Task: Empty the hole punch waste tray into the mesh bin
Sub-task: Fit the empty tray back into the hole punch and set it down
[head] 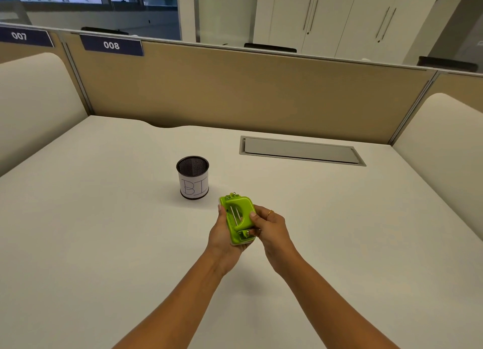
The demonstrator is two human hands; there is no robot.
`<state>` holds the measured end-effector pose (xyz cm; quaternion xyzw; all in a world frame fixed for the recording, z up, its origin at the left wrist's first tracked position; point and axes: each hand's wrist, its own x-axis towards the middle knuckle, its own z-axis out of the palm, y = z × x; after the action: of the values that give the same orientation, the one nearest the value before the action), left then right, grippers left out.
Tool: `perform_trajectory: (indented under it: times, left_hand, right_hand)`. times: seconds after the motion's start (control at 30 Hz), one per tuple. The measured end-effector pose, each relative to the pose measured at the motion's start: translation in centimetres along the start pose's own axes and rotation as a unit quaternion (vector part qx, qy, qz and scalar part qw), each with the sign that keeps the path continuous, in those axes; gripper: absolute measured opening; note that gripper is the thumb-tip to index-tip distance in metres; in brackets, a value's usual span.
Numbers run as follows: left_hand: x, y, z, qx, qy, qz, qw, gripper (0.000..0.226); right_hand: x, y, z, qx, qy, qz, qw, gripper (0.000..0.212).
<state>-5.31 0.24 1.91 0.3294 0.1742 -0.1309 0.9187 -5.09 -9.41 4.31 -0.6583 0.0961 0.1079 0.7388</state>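
We are early in the job: the green hole punch (237, 219) is up off the desk (104, 244) in our 2 hands, but as far as we can see its waste tray is still on the underside and nothing has been tipped out. The mesh bin (193, 177), a small black cup with a paper label wrapped round it, stands upright on the desk just beyond and to the left of the punch, near it but not under it, and from here it looks empty. What is left, by our reckoning, is to carry the punch over the bin's mouth, open the tray and shake the paper bits in. Our left hand (224, 235) cradles the punch from below and along its left edge, thumb up the side, grasping it. Our right hand (269, 227), with a ring on 1 finger, closes on the punch's right edge and near end, fingertips pressed to the green top; it too is gripping the punch. Both forearms reach forward from the bottom of the view and converge at the punch, which is tilted with its top facing us.
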Motion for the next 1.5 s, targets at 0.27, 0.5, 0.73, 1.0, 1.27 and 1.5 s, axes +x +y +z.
perform_trajectory:
  times: [0.27, 0.5, 0.73, 1.0, 1.27, 1.5]
  left_hand:
    - [0.0, 0.3, -0.1, -0.009, 0.001, -0.005, 1.0, 0.051]
    - [0.6, 0.1, -0.5, -0.021, 0.003, 0.006, 1.0, 0.052]
    - [0.5, -0.1, -0.7, -0.045, 0.013, 0.003, 0.999, 0.05]
    - [0.8, 0.5, -1.3, 0.024, 0.008, 0.015, 1.0, 0.05]
    - [0.1, 0.4, -0.9, 0.002, -0.046, -0.035, 0.998, 0.059]
    - [0.1, 0.1, -0.9, 0.01, -0.079, -0.049, 0.996, 0.057]
  right_hand:
    - [0.2, 0.0, 0.2, 0.007, 0.0, 0.005, 1.0, 0.032]
    - [0.0, 0.1, 0.8, 0.037, 0.008, 0.027, 0.999, 0.03]
    - [-0.4, 0.2, 1.1, 0.054, 0.005, 0.039, 0.998, 0.025]
    - [-0.6, -1.1, 0.3, -0.058, -0.02, 0.001, 0.998, 0.017]
    - [1.4, -1.8, -1.0, -0.212, 0.08, -0.08, 0.971, 0.023]
    - [2.1, -1.7, -1.0, -0.09, 0.005, 0.022, 0.996, 0.031]
